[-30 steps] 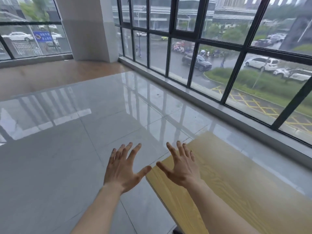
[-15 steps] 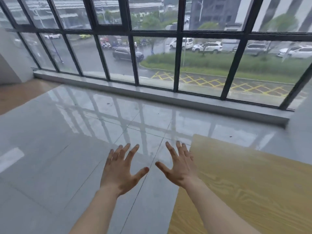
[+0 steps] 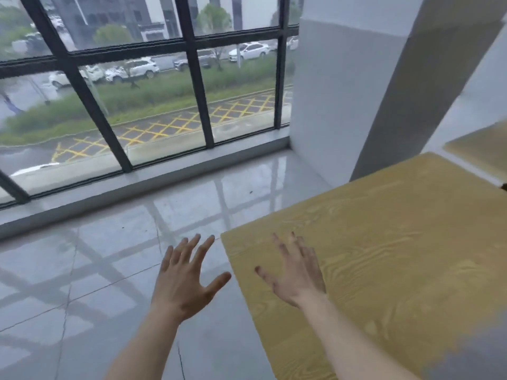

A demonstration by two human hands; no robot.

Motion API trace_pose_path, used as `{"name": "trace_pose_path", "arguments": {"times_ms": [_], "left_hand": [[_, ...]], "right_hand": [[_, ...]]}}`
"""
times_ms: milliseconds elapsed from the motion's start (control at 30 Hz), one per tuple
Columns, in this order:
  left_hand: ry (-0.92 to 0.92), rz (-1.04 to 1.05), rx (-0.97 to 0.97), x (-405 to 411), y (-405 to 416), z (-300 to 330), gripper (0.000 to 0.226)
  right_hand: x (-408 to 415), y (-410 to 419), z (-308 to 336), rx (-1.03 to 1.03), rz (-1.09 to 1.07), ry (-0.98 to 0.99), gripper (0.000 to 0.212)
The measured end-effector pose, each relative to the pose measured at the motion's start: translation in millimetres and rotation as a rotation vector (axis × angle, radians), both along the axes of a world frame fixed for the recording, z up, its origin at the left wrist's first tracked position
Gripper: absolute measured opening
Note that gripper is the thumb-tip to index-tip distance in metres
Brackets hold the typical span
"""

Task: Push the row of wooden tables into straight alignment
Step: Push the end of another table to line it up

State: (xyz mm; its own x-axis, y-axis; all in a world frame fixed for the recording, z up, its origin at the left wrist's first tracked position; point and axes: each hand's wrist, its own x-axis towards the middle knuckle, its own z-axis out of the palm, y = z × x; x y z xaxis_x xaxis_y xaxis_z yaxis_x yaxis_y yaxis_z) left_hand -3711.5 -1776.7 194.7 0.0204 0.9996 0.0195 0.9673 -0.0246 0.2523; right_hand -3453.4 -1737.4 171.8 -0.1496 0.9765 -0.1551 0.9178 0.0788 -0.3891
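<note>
A light wooden table with a yellow grain top fills the lower right. The corner of a second wooden table shows at the right edge, behind it and set apart by a gap. My right hand hovers over the near table's left end, fingers spread, holding nothing; it is blurred and I cannot tell if it touches the top. Over the floor just left of the table's left edge is my left hand, open with fingers apart.
Glossy grey tiled floor spreads to the left. A wall of black-framed windows with a low sill runs across the back. A white pillar stands right behind the near table's far end.
The view has swung to the right: the pillar and a second table have come into sight. Both hands stay raised and spread; the right hand now lies over the tabletop.
</note>
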Motion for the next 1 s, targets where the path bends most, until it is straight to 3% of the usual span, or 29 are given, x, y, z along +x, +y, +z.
{"name": "trace_pose_path", "arguments": {"times_ms": [267, 400, 533, 1000], "left_hand": [[-0.079, -0.501, 0.006, 13.3, 98.0, -14.7, 0.094], [-0.117, -0.723, -0.032, 22.0, 117.8, -25.4, 0.092], [-0.158, -0.894, -0.066, 43.7, 124.1, -45.3, 0.093], [-0.043, -1.215, -0.141, 83.5, 134.1, -113.8, 0.095]], "right_hand": [[0.0, -19.7, 1.5, -0.008, -0.439, -0.059, 0.095], [-21.2, -56.4, -5.1, -0.022, -0.66, -0.07, 0.106], [-26.0, -88.4, -21.3, -0.068, -0.854, -0.018, 0.095], [-36.7, -124.3, -97.7, -0.023, -1.054, -0.03, 0.092]]}}
